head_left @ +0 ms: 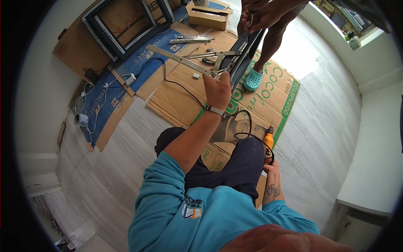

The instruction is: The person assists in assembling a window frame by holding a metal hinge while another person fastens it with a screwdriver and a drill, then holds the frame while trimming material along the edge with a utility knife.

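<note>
Your left hand (217, 91), with a metal-banded watch at its wrist, has its fingers grasping the steel friction hinge (180, 60) near one end, right against a dark metal frame section (249, 63). The hinge's long flat arm reaches out over the cardboard (168, 97), with its shorter links folded toward the frame. Down by your right knee, your right hand (270, 166) has its fingers closed around the rear of an orange power drill (269, 139), its bit pointing away from you. The black cord (184, 87) loops from the drill across the cardboard.

Opposite you, a co-worker's hand (268, 16) holds a slim metal-shafted tool (252, 19) over the frame's far end; a turquoise clog (253, 80) stands beside it. A small white block (196, 76) lies just beside the hinge, and metal strips (192, 40) lie farther off on the cardboard.
</note>
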Demonstrator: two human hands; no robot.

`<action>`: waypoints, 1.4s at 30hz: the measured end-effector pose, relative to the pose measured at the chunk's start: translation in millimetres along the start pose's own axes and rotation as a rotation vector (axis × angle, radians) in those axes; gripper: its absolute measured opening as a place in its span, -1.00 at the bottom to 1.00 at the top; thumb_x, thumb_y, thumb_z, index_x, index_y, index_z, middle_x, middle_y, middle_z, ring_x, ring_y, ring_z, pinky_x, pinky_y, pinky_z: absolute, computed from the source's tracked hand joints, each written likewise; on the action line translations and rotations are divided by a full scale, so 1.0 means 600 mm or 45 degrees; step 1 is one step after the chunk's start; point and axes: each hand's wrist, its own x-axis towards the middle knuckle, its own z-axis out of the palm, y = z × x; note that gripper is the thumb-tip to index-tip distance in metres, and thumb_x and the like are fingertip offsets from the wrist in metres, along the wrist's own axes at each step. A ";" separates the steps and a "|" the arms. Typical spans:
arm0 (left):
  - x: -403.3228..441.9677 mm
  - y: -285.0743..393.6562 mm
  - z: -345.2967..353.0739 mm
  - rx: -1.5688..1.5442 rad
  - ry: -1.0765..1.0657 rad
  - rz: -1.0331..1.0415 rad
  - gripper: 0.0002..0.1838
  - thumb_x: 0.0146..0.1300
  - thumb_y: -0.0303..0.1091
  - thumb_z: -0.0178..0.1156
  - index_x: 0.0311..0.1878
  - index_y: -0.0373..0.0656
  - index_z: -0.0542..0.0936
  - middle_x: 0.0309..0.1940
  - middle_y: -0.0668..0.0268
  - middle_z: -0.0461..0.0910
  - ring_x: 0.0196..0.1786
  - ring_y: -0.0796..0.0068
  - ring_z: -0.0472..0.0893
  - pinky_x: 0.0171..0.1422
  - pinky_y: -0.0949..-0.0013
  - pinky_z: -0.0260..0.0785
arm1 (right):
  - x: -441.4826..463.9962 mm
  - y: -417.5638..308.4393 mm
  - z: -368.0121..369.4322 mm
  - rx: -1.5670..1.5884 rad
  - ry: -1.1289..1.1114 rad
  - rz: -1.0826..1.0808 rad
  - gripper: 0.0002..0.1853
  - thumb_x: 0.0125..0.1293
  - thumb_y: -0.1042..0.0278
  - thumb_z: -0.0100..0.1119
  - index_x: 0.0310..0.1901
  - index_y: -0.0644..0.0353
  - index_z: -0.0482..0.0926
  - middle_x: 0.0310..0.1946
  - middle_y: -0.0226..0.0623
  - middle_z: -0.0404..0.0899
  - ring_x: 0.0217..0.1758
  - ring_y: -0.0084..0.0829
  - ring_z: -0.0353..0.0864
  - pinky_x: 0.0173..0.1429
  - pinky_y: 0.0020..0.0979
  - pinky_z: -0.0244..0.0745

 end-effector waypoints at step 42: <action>-0.018 0.021 0.001 -0.001 -0.013 0.044 -0.64 0.23 -0.24 0.25 -0.38 -0.32 0.33 -0.49 0.32 0.40 -0.43 0.58 0.38 -0.35 0.40 0.31 | -0.022 0.018 0.009 -0.001 -0.007 -0.100 -0.85 0.24 0.51 -0.13 -0.37 0.32 0.47 -0.57 -0.26 0.54 -0.67 -0.50 0.53 -0.60 -0.61 0.52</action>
